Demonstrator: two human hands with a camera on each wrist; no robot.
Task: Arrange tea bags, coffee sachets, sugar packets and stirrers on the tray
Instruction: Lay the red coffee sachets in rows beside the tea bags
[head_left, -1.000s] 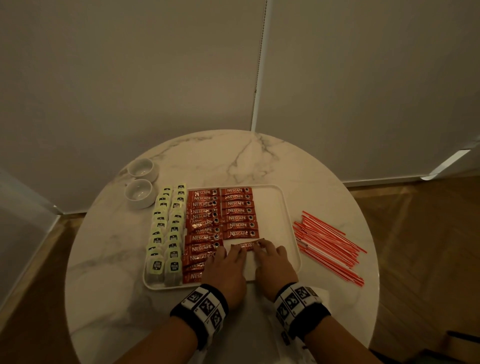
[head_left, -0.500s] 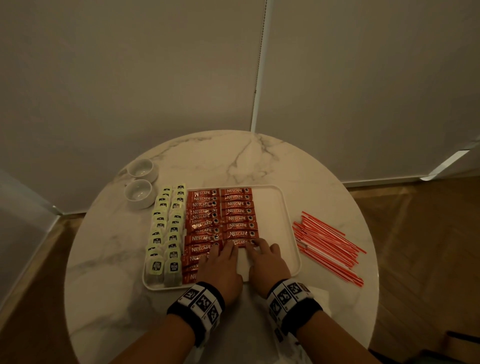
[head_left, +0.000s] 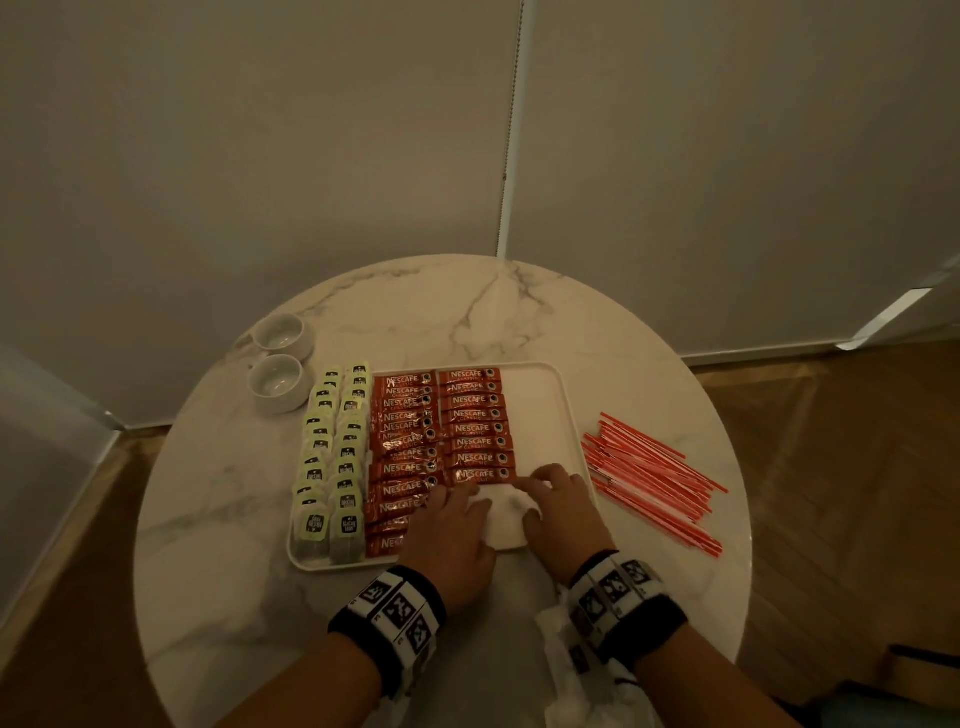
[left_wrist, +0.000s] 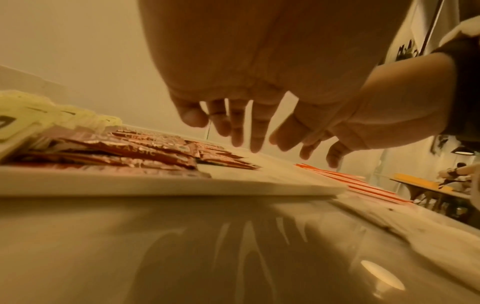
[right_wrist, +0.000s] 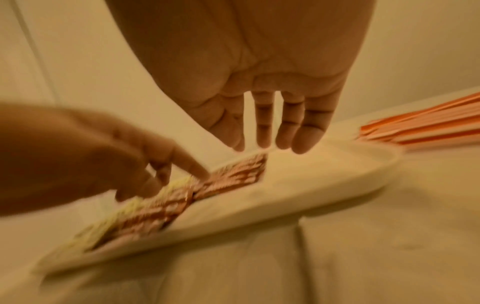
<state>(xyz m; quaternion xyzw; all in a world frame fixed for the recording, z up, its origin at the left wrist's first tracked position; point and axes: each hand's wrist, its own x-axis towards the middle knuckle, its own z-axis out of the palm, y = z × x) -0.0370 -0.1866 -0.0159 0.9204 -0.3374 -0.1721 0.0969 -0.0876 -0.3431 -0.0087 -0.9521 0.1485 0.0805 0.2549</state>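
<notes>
A white tray (head_left: 569, 415) holds two columns of green tea bags (head_left: 337, 452) at its left and two columns of red coffee sachets (head_left: 441, 431) beside them. Red stirrers (head_left: 649, 478) lie loose on the table to the right of the tray. Both hands hover over the tray's near part, just below the shorter sachet column. My left hand (head_left: 452, 501) has relaxed fingers, and in the right wrist view its forefinger (right_wrist: 192, 166) touches the sachets (right_wrist: 233, 174). My right hand (head_left: 550, 483) has straight fingers (right_wrist: 272, 133) pointing down and holds nothing.
Two small white cups (head_left: 275, 384) stand at the table's back left. A crumpled white bag (head_left: 566, 670) lies under my right wrist at the near edge. The tray's right strip (head_left: 540, 410) is bare. The round marble table (head_left: 467, 312) stands close to a wall.
Both hands slid a sachet up to the end of the second column and let it go. They have drawn back slightly, and the right hand has shifted to the right.
</notes>
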